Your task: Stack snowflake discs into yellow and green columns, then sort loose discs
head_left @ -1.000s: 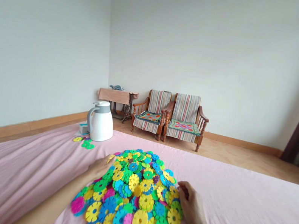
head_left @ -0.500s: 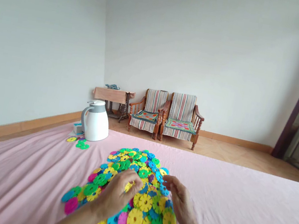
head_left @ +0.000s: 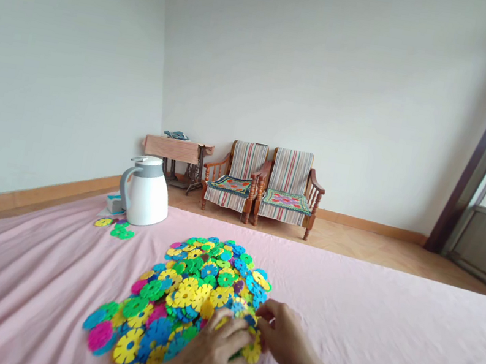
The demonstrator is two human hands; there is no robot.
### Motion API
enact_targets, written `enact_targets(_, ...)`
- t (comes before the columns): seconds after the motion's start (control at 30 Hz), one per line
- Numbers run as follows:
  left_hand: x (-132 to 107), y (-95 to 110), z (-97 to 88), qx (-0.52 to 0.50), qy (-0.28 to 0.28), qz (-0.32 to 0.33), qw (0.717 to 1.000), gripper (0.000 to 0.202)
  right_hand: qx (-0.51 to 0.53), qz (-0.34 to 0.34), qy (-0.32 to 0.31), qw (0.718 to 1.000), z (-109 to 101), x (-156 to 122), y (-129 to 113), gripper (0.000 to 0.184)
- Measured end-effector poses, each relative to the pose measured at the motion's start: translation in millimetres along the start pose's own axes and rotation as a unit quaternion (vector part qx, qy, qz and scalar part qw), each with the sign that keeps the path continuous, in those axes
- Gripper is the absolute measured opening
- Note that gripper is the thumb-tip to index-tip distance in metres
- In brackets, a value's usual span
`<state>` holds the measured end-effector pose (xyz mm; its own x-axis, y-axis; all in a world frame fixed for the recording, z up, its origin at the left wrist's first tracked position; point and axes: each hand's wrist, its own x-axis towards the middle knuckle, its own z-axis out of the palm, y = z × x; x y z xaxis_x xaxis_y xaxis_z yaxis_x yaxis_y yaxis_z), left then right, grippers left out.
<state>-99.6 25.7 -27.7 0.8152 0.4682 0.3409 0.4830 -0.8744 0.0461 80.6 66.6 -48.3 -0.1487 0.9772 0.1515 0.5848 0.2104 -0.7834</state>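
A heap of flat, notched plastic discs point(head_left: 204, 270) in yellow, green, blue, pink and purple lies before me. My left hand point(head_left: 217, 348) rests palm down over the near side of the heap, its fingers spread on the discs. Just beyond its fingertips a yellow disc point(head_left: 207, 308) stands tilted; whether the hand touches it I cannot tell. At the heap's right edge, my right hand point(head_left: 281, 328) has thumb and fingers bent together, close to a yellow disc point(head_left: 253, 350). What lies between those fingertips is hidden.
Pink cloth point(head_left: 363, 326) covers the surface under the discs. A white and grey jug point(head_left: 149, 197) stands at the far left, with a small box point(head_left: 115, 204) and a few loose green discs point(head_left: 123, 231) beside it. Two wooden armchairs point(head_left: 290, 177) stand beyond.
My left hand has come down and nearer onto the heap, its fingers now spread. My right hand has moved slightly lower and closed at the heap's edge. The view has shifted slightly right.
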Motion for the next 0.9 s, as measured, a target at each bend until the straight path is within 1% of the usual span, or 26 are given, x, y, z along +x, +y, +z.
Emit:
enact_targets(0.07, -4, -3, -6.8, 0.002, 0.04, -0.065, 0.997, 0.007, 0.124, -0.002, -0.026, 0.992, 3, 2, -6, 0.021)
enact_targets(0.1, -6, -4, -10.2, 0.008, 0.067, -0.096, 0.993, 0.005, 0.162, -0.005, -0.02, 0.987, 3, 4, -4, 0.023)
enact_targets(0.17, -8, -7, -14.6, 0.024, 0.122, -0.141, 0.982, 0.013, 0.176, -0.003, 0.021, 0.984, 2, 10, 5, 0.024)
enact_targets(0.23, -9, -8, -13.3, 0.031, 0.153, -0.151, 0.976, 0.016, 0.132, 0.007, 0.073, 0.989, -2, 16, 20, 0.021)
enact_targets(0.3, -9, -7, -6.1, 0.022, 0.155, -0.122, 0.98, 0.013, 0.067, 0.007, 0.105, 0.992, -6, 21, 36, 0.018)
enact_targets(0.37, -9, -6, 4.4, 0.018, 0.151, -0.072, 0.986, 0.01, 0.005, -0.009, 0.116, 0.993, -7, 24, 46, 0.017)
enact_targets(0.43, -9, -7, 14.7, 0.027, 0.152, -0.023, 0.988, 0.009, -0.034, -0.03, 0.112, 0.993, -5, 25, 50, 0.02)
enact_targets(0.5, -10, -10, 22.2, 0.04, 0.158, 0.005, 0.987, 0.01, -0.06, -0.047, 0.1, 0.992, -1, 26, 47, 0.026)
enact_targets(0.6, -12, -16, 27.9, 0.061, 0.168, 0.018, 0.984, 0.01, -0.091, -0.061, 0.083, 0.99, 6, 27, 39, 0.034)
enact_targets(0.7, -14, -22, 30.9, 0.085, 0.179, 0.02, 0.98, 0.012, -0.114, -0.073, 0.088, 0.987, 11, 28, 35, 0.031)
enact_targets(0.8, -14, -26, 33.7, 0.099, 0.187, 0.029, 0.977, 0.014, -0.115, -0.077, 0.103, 0.985, 14, 29, 39, 0.026)
enact_targets(0.9, -15, -27, 34.5, 0.103, 0.181, 0.036, 0.977, 0.012, -0.079, -0.078, 0.125, 0.986, 16, 31, 47, 0.029)
